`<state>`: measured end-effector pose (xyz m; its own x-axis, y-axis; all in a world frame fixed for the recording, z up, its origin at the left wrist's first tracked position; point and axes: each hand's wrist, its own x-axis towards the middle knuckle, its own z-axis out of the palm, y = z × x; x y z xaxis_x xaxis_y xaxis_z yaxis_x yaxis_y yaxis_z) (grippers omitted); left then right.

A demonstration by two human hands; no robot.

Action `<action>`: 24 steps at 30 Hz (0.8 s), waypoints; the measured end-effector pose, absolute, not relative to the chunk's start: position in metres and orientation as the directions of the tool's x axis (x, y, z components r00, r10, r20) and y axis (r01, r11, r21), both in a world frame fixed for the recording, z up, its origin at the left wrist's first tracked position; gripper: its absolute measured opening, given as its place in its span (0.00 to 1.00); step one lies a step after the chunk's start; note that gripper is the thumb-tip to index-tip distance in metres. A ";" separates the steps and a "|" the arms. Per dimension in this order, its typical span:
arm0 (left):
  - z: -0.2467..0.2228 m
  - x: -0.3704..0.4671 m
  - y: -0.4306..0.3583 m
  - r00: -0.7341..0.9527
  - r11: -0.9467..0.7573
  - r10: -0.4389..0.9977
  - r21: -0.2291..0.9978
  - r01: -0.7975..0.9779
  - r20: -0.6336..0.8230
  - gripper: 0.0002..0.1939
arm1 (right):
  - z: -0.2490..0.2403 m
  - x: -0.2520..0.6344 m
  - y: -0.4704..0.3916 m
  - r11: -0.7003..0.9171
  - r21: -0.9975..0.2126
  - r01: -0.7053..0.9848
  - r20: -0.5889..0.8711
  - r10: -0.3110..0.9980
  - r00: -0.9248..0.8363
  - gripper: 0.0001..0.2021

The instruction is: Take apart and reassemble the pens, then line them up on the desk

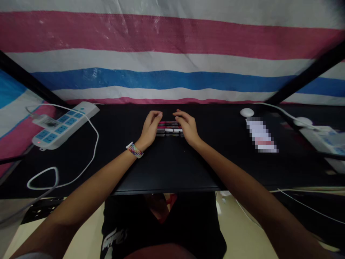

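Backdrop: a striped sheet (172, 81) hangs behind the far edge of the black table (167, 169). At the table's far left corner sits a power strip (65, 126) with an indicator lit; a pixelated item (261, 137) lies toward the right end.

Hands: the left hand (149, 130) and the right hand (188, 127) rest apart, loosely curved, fingers directed at the far edge. Whether either pinches anything cannot be determined.

Pens (168, 127): several, including a white-barrelled pen (174, 130), located between the hands, midway along the table and nearer its far edge than its near edge. They lie roughly parallel to that edge.

Progress, as judged: bringing the pens together side by side appears done. Evenness of their ends is unverified, the hands covering them. With both hands at the ends, handling appears unfinished; no pen is seen raised.
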<state>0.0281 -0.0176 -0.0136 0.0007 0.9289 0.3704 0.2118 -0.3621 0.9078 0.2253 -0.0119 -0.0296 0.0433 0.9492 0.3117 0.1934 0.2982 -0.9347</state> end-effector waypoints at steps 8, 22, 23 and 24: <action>-0.016 0.029 -0.015 -0.029 -0.344 0.936 0.927 0.151 0.352 0.15 | -0.022 0.226 -0.014 0.285 -0.951 0.119 0.292 0.956 0.042 0.11; -0.024 0.024 -0.003 -0.055 -0.332 0.938 0.931 0.151 0.343 0.14 | -0.019 0.228 -0.007 0.299 -0.953 0.038 0.299 0.954 -0.015 0.13; -0.022 0.025 -0.004 -0.048 -0.339 0.936 0.928 0.153 0.350 0.14 | -0.019 0.228 -0.007 0.300 -0.954 0.028 0.299 0.954 -0.021 0.13; -0.021 0.025 -0.006 -0.042 -0.348 0.933 0.925 0.154 0.358 0.14 | -0.019 0.228 -0.007 0.304 -0.953 0.016 0.303 0.953 -0.029 0.13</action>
<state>0.0250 -0.0057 -0.0209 -0.0417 0.9328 0.3581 0.1544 -0.3481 0.9247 0.2282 -0.0067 -0.0193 -0.0288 0.9526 0.3030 0.0164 0.3035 -0.9527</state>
